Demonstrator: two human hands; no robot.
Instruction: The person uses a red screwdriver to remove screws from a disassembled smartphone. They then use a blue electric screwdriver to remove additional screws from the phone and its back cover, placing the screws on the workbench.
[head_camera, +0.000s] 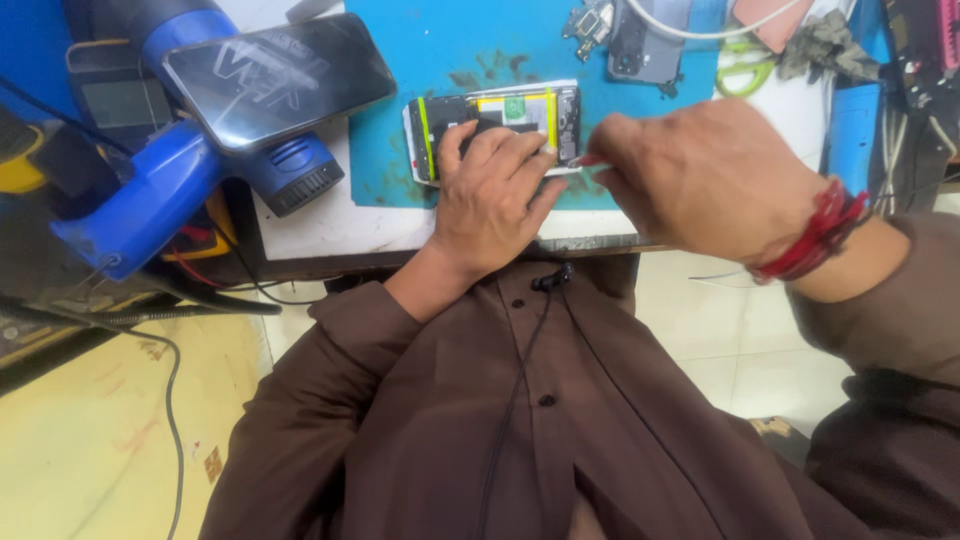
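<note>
On blue mat near worktop front edge: opened phone, back off. L hand spread flat, pressing it down. R hand pinched shut on thin tool at phone's right end.

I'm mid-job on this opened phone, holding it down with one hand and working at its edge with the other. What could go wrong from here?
1. The right hand works a thin tool at the edge of the opened phone; a slip could gouge the exposed parts inside.
2. The left hand presses on the open interior, which may strain it.
3. A second phone lies balanced on the blue heat gun and could slide off.
</note>
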